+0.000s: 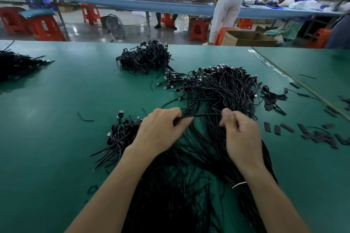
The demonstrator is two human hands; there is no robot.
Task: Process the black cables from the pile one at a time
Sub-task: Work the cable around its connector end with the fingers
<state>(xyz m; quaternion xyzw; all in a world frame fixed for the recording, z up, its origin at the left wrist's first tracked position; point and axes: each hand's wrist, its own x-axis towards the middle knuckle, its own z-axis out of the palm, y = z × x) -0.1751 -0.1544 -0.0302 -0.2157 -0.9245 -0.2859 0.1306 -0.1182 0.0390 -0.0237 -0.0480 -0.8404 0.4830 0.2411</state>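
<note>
A big pile of black cables (pixel 219 89) with USB plugs spreads over the middle of the green table (pixel 56 100) and runs down toward me. One black cable (pixel 206 114) is stretched level between my hands. My left hand (pixel 161 128) pinches its left end and my right hand (pixel 240 130) pinches its right end, both just above the pile's near side. A smaller bunch of black cables (pixel 121 134) lies just left of my left hand.
Another heap of cables (pixel 145 58) sits at the back centre, and a further bundle (pixel 17 64) at the far left. Short black sleeve pieces (pixel 320 136) are scattered at the right. A white tie (pixel 239 184) binds cables near my right forearm. People stand at benches behind.
</note>
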